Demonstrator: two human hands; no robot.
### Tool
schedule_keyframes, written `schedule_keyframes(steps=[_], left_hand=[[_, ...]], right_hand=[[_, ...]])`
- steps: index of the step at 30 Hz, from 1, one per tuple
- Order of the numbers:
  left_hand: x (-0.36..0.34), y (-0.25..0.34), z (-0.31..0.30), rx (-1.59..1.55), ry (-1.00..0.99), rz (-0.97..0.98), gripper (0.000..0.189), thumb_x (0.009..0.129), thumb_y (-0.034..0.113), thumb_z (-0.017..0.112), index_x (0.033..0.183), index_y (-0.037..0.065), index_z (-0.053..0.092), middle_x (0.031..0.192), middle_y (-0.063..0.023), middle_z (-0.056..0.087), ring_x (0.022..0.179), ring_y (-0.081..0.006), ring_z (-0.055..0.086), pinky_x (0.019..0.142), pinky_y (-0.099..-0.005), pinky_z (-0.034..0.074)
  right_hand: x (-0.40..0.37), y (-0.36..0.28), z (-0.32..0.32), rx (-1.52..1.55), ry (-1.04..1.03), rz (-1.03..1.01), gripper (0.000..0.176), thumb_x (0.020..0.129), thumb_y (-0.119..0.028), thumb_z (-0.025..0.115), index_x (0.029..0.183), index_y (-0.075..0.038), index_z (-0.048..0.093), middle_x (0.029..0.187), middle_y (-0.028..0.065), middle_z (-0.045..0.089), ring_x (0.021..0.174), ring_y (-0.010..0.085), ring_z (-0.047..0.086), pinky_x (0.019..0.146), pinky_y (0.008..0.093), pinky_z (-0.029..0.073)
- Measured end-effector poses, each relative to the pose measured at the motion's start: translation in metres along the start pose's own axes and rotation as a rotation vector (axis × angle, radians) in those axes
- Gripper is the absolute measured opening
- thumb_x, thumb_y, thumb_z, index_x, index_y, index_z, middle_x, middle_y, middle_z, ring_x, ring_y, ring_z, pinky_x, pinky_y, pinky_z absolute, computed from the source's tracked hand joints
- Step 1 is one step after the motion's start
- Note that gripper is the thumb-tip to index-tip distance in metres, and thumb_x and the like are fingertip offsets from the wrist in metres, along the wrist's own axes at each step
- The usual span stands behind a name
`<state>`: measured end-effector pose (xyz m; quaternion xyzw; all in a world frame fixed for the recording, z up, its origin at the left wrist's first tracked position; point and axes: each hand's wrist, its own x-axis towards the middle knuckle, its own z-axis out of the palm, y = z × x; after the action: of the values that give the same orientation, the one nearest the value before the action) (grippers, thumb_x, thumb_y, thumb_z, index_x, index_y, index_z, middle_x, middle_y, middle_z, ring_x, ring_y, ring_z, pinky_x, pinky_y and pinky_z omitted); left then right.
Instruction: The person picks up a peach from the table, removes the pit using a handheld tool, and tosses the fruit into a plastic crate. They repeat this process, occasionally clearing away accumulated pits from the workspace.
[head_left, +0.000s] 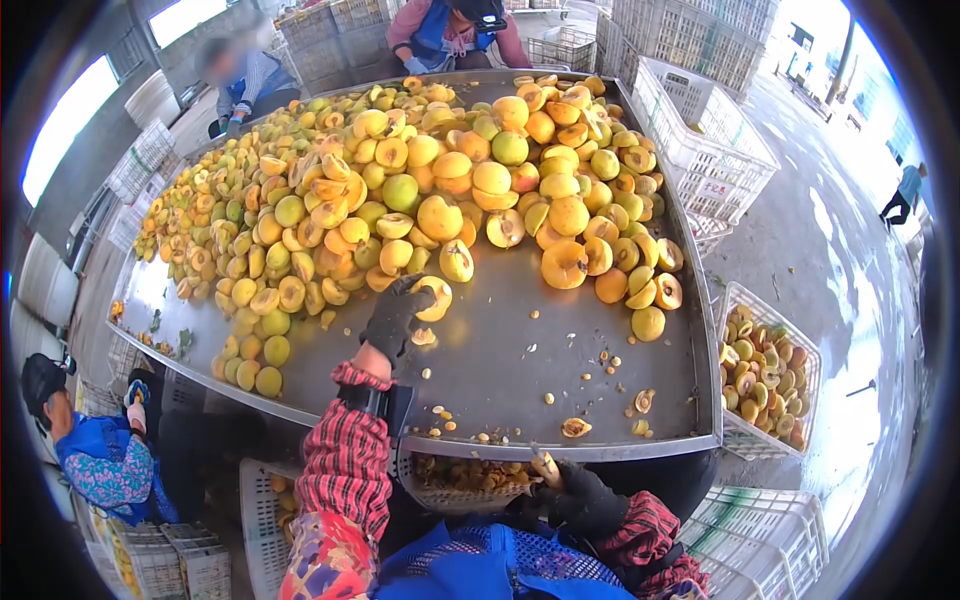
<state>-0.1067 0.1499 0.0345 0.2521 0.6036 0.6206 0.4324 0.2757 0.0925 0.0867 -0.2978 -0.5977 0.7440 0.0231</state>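
My left hand (pixel 393 318), in a dark glove, reaches over the metal table to the front of the fruit pile. Its fingers are closed on the edge of a yellow peach half (pixel 434 298). Close beyond that lies another yellow peach (pixel 456 262), against the heap of whole and halved peaches (pixel 400 190). Near the table's front edge, low in front of my body, my right hand (pixel 585 500) wears a dark glove too. It is closed around a small tool with a pale tan end (pixel 546 468); the rest of the tool is hidden by the glove.
Pits and scraps (pixel 575 427) lie on the metal table (pixel 490 350). A crate of peach halves (pixel 770 385) stands at the right, and a crate of scraps (pixel 470 475) sits below the front edge. Co-workers (pixel 110 440) sit at the left and the far side.
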Motion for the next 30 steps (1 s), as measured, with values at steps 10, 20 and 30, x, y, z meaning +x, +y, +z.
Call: schedule_keyframes(steps=[10,20,30], left_hand=[[-0.162,0.032,0.033,-0.947,-0.326,-0.201,0.057,0.090,0.037,0.038,0.132,0.000,0.041,0.129,-0.0220,0.048,0.111,-0.0359,0.053,0.101,-0.0573,0.035],[-0.201,0.004,0.043,-1.005,-0.293,-0.289,0.065,0.094,0.049,0.034,0.135,-0.001,0.036,0.135,-0.0221,0.042,0.119,-0.0326,0.047,0.101,-0.0464,0.038],[-0.209,-0.022,0.051,-1.110,-0.381,-0.220,0.057,0.094,0.040,0.035,0.126,-0.006,0.044,0.121,-0.0199,0.053,0.108,-0.0329,0.055,0.098,-0.0469,0.042]], right_hand=[[0.018,-0.002,0.009,-0.064,-0.039,-0.233,0.029,0.093,-0.012,0.053,0.117,0.001,0.046,0.090,0.0083,0.058,0.079,0.0124,0.057,0.068,0.0302,0.050],[0.018,-0.056,0.049,-0.538,0.058,-0.319,0.026,0.090,-0.014,0.057,0.110,0.000,0.049,0.079,0.0093,0.058,0.069,0.0188,0.060,0.059,0.0337,0.047],[0.036,-0.040,0.063,-0.849,0.177,-0.377,0.026,0.086,-0.014,0.057,0.107,-0.001,0.050,0.080,0.0231,0.059,0.068,0.0403,0.060,0.056,0.0457,0.045]])
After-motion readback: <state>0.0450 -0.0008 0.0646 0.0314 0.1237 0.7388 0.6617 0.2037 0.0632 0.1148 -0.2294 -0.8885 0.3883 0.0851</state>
